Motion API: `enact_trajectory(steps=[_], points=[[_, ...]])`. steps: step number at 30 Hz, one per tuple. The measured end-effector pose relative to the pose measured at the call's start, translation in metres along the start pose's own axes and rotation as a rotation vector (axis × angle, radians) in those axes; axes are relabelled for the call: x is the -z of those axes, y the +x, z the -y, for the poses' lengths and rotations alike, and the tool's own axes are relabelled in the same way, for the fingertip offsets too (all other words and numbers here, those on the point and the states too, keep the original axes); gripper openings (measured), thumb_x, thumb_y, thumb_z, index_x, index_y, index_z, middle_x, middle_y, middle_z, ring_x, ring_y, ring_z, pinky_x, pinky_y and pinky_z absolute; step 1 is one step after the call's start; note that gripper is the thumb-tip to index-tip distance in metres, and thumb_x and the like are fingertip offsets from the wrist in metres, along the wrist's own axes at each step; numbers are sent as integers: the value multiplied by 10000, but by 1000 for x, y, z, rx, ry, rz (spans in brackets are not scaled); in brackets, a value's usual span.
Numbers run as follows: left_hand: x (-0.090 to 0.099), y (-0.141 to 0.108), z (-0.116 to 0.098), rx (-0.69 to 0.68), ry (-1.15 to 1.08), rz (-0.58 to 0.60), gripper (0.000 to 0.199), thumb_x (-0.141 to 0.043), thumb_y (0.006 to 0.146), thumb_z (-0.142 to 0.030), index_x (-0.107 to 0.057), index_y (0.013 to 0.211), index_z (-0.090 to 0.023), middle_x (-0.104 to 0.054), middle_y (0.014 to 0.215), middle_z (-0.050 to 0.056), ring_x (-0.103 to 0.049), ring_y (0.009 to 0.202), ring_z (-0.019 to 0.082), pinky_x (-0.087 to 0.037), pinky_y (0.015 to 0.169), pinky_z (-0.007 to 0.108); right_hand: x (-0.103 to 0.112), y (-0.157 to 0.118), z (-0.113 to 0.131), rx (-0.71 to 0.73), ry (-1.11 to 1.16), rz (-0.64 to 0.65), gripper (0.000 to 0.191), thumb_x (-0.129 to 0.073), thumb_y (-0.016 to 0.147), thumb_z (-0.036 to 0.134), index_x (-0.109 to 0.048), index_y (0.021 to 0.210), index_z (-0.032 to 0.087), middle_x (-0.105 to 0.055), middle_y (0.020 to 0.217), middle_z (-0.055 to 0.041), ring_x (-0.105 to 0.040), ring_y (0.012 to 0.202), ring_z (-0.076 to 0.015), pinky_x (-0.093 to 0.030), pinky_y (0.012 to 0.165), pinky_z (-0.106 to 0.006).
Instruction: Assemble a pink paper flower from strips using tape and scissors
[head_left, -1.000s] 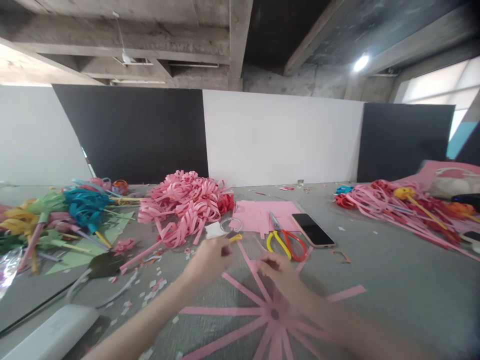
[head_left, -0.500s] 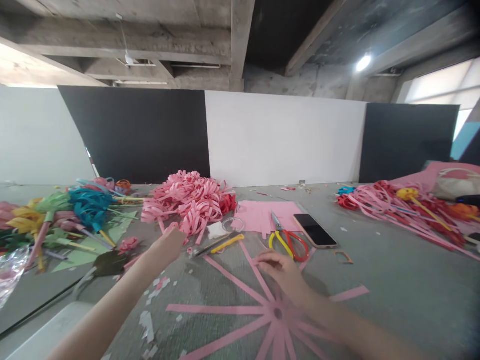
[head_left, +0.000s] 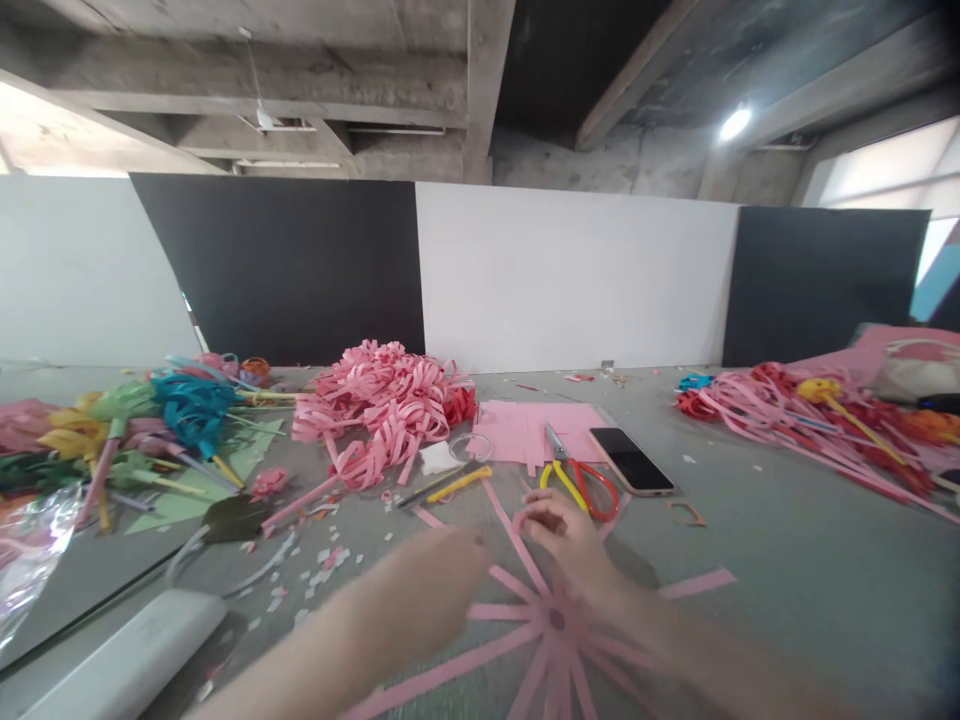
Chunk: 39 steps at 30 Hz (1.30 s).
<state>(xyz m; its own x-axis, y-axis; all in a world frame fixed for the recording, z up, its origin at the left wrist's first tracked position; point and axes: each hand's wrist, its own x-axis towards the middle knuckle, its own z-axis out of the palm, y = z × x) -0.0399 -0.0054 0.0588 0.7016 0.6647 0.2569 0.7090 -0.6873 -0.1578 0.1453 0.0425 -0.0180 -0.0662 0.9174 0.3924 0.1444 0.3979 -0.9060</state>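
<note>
Pink paper strips [head_left: 556, 618] fan out in a star on the grey table, joined at a dark-centred hub. Above the hub, my right hand [head_left: 562, 530] has its thumb and fingers pinched on a pink strip that curls at the fingertips. My left hand [head_left: 450, 570] is over the strips on the left side of the star, blurred by motion, its fingers smeared. Beyond the hands lie scissors [head_left: 592, 488] with red and yellow handles, a yellow cutter [head_left: 461, 484] and a dark pen-like tool [head_left: 435, 486].
A heap of curled pink strips [head_left: 382, 400] stands behind. Pink sheets [head_left: 510, 430] and a phone [head_left: 634, 462] lie centre right. Coloured paper flowers [head_left: 187, 405] are left, above a white device [head_left: 135, 650]. More strips [head_left: 765, 400] lie far right.
My left hand has moved from the pink heap rightward and nearer, over the star. My right hand stays nearly in place, the strip at its fingertips now curled. The view has shifted slightly.
</note>
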Motion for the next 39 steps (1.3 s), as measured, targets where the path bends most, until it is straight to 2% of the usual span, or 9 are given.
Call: enact_trajectory(steps=[1, 3, 7, 9, 12, 15, 18, 25, 39], points=[[-7, 1, -18, -77, 14, 97, 138, -512, 660, -79, -616, 645, -168, -627, 710, 19, -565, 679, 137, -427, 615, 208, 0, 1, 1, 23, -48, -9, 99, -556, 696, 204, -651, 671, 197, -568, 918, -48, -554, 894, -178, -450, 741, -265], [-31, 2, -47, -27, -3, 72, 121, -509, 707, -147, -624, 737, -168, -636, 769, 50, -575, 724, 165, -449, 625, 237, 3, 4, 5, 53, -102, -32, 126, -534, 703, 201, -653, 663, 193, -576, 894, -52, -547, 901, -181, -446, 733, -262], [-83, -9, -68, -56, -21, -253, 247, -470, 773, -271, -567, 973, -165, -624, 1000, 71, -558, 928, 200, -477, 755, 280, 18, 15, 24, 64, -133, -51, 138, -505, 726, 224, -637, 697, 191, -620, 807, -32, -576, 791, -163, -443, 709, -264], [-96, -16, -65, -72, -19, -312, 272, -456, 783, -284, -543, 1016, -176, -616, 1043, 52, -547, 972, 202, -482, 781, 289, 26, 15, 34, 36, -166, -38, 121, -513, 727, 238, -626, 730, 195, -646, 742, -14, -589, 707, -155, -447, 676, -262], [-96, -22, -57, -73, -16, -276, 278, -459, 780, -274, -533, 1035, -194, -609, 1075, 30, -548, 990, 199, -491, 786, 282, 30, -1, 37, -18, -203, 43, 84, -536, 708, 224, -611, 717, 188, -653, 719, -7, -594, 697, -157, -449, 653, -247], [-85, -22, -54, -65, -11, -250, 280, -454, 782, -275, -535, 1040, -202, -616, 1070, 24, -563, 977, 188, -499, 775, 255, 26, -26, 24, -97, -167, 79, 69, -511, 728, 207, -576, 732, 182, -638, 704, -4, -596, 681, -150, -453, 629, -239], [-78, -21, -55, -66, -19, -223, 297, -461, 774, -294, -538, 1045, -200, -617, 1074, 29, -568, 975, 190, -503, 771, 248, 22, -42, 10, -85, -148, 62, 155, -522, 719, 168, -511, 872, 189, -622, 700, 11, -594, 687, -139, -447, 664, -243], [-75, -22, -55, -58, -44, -228, 321, -462, 760, -274, -535, 1063, -196, -615, 1075, 40, -564, 982, 193, -504, 770, 256, 25, -42, 8, -71, -196, 48, 66, -490, 736, 170, -446, 777, 198, -569, 689, 24, -566, 667, -124, -426, 622, -225], [-77, -22, -56, -71, -9, -250, 319, -450, 768, -280, -528, 1067, -202, -613, 1077, 44, -552, 1001, 192, -507, 765, 267, 24, -43, 23, -105, -432, 204, 171, -439, 634, 35, -424, 692, 195, -538, 597, 43, -522, 553, -98, -384, 528, -184]])
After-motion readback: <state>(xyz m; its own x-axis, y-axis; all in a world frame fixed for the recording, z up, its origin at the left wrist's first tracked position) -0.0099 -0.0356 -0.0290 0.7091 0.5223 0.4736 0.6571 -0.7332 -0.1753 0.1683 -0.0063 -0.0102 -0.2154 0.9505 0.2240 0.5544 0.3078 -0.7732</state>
